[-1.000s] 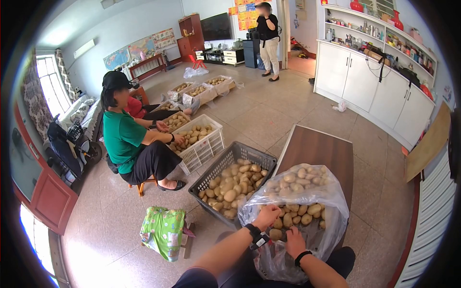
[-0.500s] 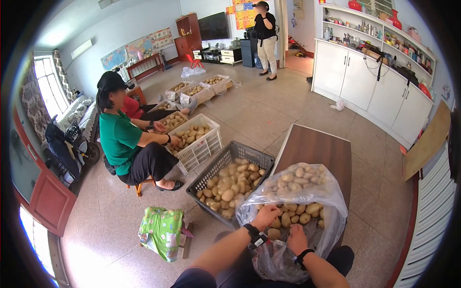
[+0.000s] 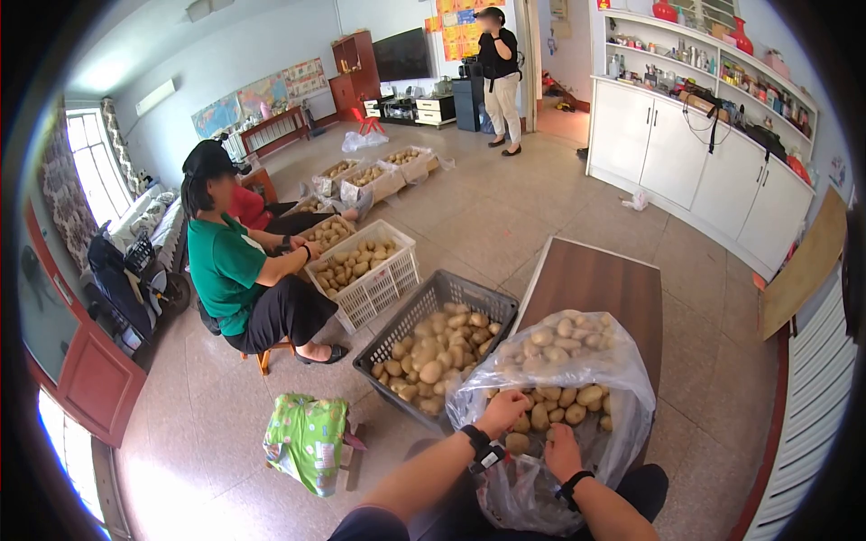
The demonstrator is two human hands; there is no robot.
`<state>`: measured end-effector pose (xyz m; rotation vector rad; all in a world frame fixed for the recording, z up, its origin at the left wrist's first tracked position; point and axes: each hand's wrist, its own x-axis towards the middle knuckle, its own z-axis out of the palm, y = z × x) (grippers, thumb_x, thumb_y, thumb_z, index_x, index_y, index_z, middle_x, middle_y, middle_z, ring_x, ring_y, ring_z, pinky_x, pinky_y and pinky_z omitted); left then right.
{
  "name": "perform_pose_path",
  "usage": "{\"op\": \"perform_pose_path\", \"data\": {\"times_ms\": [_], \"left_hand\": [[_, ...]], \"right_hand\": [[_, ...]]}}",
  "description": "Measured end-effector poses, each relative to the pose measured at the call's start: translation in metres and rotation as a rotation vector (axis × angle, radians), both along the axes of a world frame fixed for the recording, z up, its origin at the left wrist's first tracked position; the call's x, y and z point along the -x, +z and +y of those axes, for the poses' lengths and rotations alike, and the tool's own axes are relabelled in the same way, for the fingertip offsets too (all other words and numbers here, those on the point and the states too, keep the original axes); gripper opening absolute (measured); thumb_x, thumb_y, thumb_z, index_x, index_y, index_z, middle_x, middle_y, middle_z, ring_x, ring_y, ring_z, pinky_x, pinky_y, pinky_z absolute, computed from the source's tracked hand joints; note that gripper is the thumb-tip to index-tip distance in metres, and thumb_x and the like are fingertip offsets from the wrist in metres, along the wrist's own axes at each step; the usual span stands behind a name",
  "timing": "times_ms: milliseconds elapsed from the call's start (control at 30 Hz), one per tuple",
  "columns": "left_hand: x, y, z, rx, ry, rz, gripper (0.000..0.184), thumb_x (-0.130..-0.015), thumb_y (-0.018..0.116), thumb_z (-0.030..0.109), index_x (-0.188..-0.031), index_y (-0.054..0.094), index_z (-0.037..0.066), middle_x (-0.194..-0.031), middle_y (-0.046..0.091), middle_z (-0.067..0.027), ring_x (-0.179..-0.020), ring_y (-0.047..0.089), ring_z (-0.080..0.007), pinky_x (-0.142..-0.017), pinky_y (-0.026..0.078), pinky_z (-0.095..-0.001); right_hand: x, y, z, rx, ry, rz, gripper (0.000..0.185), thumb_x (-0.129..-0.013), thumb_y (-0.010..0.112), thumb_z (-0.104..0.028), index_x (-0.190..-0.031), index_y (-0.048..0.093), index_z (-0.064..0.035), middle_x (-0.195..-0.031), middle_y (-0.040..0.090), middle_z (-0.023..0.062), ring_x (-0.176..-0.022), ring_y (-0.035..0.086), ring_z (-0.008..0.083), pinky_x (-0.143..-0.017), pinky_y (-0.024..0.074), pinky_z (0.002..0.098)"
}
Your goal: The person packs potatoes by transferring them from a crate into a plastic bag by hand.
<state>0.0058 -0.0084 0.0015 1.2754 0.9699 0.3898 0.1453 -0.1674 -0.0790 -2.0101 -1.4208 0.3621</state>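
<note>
A hand could pass over the surface [image 3: 597, 281] from its far edge to the bag [image 3: 633, 374], whose film bars the way there. On the near side its mouth gapes onto potatoes [image 3: 568, 398], with a narrow gap between left hand [image 3: 502, 414] and right hand [image 3: 564, 453]. The crate [image 3: 390, 398] flanks the left edge.

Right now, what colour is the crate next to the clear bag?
The crate is dark grey, seen best in the head view.

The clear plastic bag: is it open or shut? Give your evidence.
Open. The clear plastic bag gapes; potatoes show uncovered at its mouth, beside the left hand and right hand.
</note>
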Motion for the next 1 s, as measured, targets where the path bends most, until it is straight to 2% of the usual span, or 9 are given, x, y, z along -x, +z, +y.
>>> {"op": "perform_pose_path", "data": {"times_ms": [200,300,400,500,567,600,667,767,1000], "left_hand": [[0.0,-0.005,0.001,-0.012,-0.018,-0.01,0.019,-0.088,0.06,0.021,-0.091,0.062,0.003,-0.069,0.057,-0.0024,-0.044,0.047,-0.0097,-0.038,0.037,-0.0249],[0.001,-0.006,0.003,-0.011,-0.061,0.026,0.025,-0.09,0.06,0.027,-0.1,0.064,0.004,-0.075,0.06,-0.003,-0.049,0.052,-0.011,-0.044,0.042,-0.0261],[0.001,-0.005,0.002,-0.024,-0.051,0.042,0.025,-0.09,0.06,0.026,-0.1,0.064,0.004,-0.074,0.06,-0.0028,-0.049,0.052,-0.0109,-0.044,0.042,-0.0259],[0.001,-0.008,0.003,-0.018,-0.057,0.039,0.025,-0.09,0.06,0.026,-0.1,0.064,0.004,-0.074,0.06,-0.0026,-0.049,0.052,-0.0106,-0.044,0.041,-0.0257],[0.001,-0.009,0.002,-0.025,-0.055,0.029,0.024,-0.089,0.06,0.026,-0.099,0.064,0.004,-0.073,0.06,-0.0023,-0.05,0.052,-0.0102,-0.044,0.041,-0.0255],[0.0,-0.009,0.002,-0.026,-0.055,0.029,0.024,-0.089,0.06,0.026,-0.099,0.064,0.004,-0.073,0.06,-0.0023,-0.05,0.052,-0.0102,-0.044,0.041,-0.0255],[-0.001,-0.009,0.001,-0.037,-0.018,-0.002,0.018,-0.088,0.06,0.021,-0.09,0.062,0.003,-0.069,0.058,-0.0025,-0.043,0.048,-0.0098,-0.037,0.038,-0.0249],[-0.002,-0.01,0.001,-0.056,-0.011,0.013,0.019,-0.088,0.06,0.021,-0.091,0.062,0.003,-0.07,0.059,-0.0028,-0.043,0.048,-0.0098,-0.038,0.038,-0.0249],[-0.001,-0.01,0.0,-0.052,-0.011,0.001,0.02,-0.087,0.061,0.022,-0.091,0.063,0.002,-0.067,0.058,-0.0024,-0.044,0.049,-0.0104,-0.038,0.039,-0.0263]], "right_hand": [[0.001,0.013,0.004,-0.035,-0.04,0.025,0.041,-0.084,0.06,-0.009,-0.122,0.047,-0.0023,-0.117,0.053,0.025,-0.104,0.055,0.045,-0.087,0.0462,0.0484],[0.002,0.021,0.008,-0.063,-0.073,0.066,0.04,-0.084,0.062,-0.011,-0.12,0.049,-0.0011,-0.112,0.056,0.0265,-0.103,0.055,0.0456,-0.086,0.0458,0.0484],[0.005,0.028,0.012,-0.067,-0.112,0.135,0.037,-0.085,0.065,-0.015,-0.115,0.052,0.001,-0.105,0.06,0.0276,-0.1,0.057,0.0458,-0.085,0.0463,0.0481],[0.007,0.032,0.015,-0.074,-0.14,0.158,0.035,-0.085,0.066,-0.017,-0.111,0.055,0.0031,-0.099,0.064,0.0274,-0.091,0.061,0.0443,-0.08,0.0487,0.0462],[0.005,0.029,0.018,0.022,-0.155,0.412,0.036,-0.085,0.067,-0.018,-0.111,0.056,0.0042,-0.095,0.066,0.0257,-0.079,0.067,0.0372,-0.072,0.0518,0.0423],[0.005,0.026,0.02,0.021,-0.155,0.412,0.036,-0.085,0.067,-0.018,-0.111,0.056,0.0042,-0.095,0.066,0.0257,-0.079,0.067,0.0372,-0.072,0.0518,0.0423],[0.004,0.019,0.022,-0.008,-0.159,0.552,0.036,-0.088,0.066,-0.02,-0.111,0.056,0.0044,-0.093,0.067,0.0213,-0.071,0.07,0.0261,-0.063,0.0541,0.036],[0.005,0.019,0.026,-0.007,-0.17,0.727,0.035,-0.091,0.065,-0.024,-0.11,0.056,0.0046,-0.091,0.067,0.017,-0.073,0.071,0.0206,-0.059,0.0552,0.0311],[0.008,0.023,0.033,-0.016,-0.162,0.949,0.035,-0.095,0.058,-0.029,-0.104,0.056,0.0047,-0.086,0.064,0.0123,-0.07,0.068,0.0191,-0.058,0.0559,0.0299]]}}
